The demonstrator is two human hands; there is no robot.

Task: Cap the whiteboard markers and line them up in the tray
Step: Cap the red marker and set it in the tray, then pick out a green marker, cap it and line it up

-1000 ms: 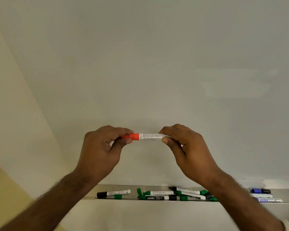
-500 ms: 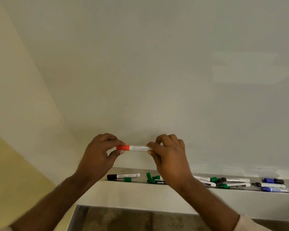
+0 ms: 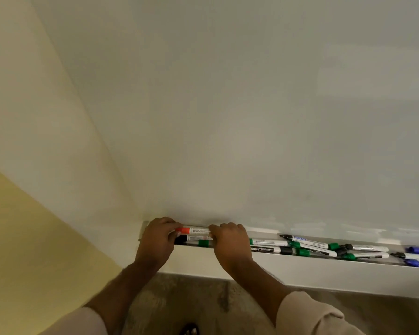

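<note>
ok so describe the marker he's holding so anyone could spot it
Find the tray under the whiteboard and go to its far left end. There the left hand and right hand hold one marker, the only one with an orange-red cap.

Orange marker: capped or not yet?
Capped: the orange cap sits on the orange marker, held between left hand and right hand.

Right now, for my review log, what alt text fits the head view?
Both hands, left and right, hold a capped orange marker level at the left end of the whiteboard tray, above a black marker. Green, black and blue markers lie jumbled further right.
</note>
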